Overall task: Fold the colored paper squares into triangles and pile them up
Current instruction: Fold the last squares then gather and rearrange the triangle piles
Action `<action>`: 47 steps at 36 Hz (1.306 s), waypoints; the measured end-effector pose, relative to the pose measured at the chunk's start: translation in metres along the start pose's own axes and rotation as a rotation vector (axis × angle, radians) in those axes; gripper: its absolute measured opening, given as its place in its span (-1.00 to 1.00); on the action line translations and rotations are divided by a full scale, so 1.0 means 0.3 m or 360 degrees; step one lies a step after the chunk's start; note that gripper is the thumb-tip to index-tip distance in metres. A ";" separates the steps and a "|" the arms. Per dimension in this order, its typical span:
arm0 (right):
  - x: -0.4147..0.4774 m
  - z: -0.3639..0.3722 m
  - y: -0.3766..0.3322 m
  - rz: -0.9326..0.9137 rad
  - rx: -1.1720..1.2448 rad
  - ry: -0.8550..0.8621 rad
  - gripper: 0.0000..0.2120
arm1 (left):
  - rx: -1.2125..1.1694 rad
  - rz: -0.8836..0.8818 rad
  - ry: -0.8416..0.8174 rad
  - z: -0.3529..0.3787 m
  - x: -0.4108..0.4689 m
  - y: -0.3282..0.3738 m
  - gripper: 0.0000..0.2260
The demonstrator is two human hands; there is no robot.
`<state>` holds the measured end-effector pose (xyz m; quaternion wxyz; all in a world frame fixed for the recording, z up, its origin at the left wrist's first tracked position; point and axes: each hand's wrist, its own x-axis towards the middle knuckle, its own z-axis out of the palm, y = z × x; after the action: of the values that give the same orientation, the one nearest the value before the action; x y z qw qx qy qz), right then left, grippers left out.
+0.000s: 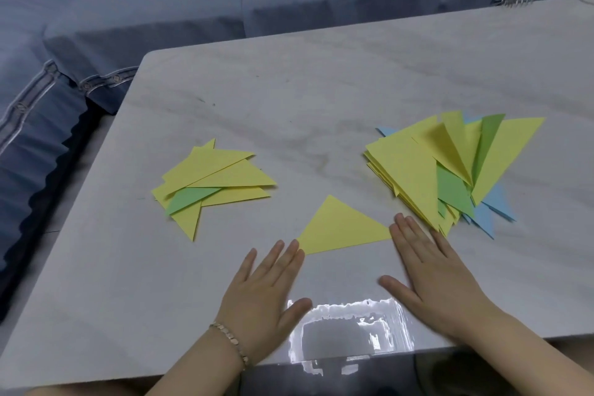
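Glossy marbled tabletop: a big fanned heap of thin yellow, green and blue paper sits toward the right edge, and a smaller flat pile of triangles toward the left. Near the front edge lies one crisp yellow triangle, its fold seemingly done. The left hand and right hand lie flat at its corners, holding nothing; next, probably, it gets lifted onto a pile.

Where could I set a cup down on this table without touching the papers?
The far half of the marble table, beyond both piles, is bare; so is the gap between the left pile and the right pile, behind the single yellow triangle. The near middle is crowded: the left hand and right hand lie flat flanking that triangle.
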<state>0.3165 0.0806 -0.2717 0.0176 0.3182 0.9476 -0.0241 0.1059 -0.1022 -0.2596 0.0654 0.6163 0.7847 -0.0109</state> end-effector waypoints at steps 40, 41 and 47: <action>0.197 -0.128 0.029 0.0742 0.0567 0.0254 -0.62 | -0.0841 -0.1477 0.0486 -0.271 0.242 -0.398 -0.59; 0.197 -0.125 0.033 0.0751 0.0596 0.0275 -0.62 | -0.0795 -0.1451 0.0526 -0.268 0.237 -0.390 -0.57; 0.198 -0.129 0.048 0.0688 0.0834 0.0478 -0.65 | -0.0925 -0.1034 0.0598 -0.247 0.220 -0.230 -0.60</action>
<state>0.2773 0.1301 -0.2365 -0.1991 0.5046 0.8123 -0.2144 0.0171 -0.0478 -0.1982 0.0852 0.2865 0.9056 0.3009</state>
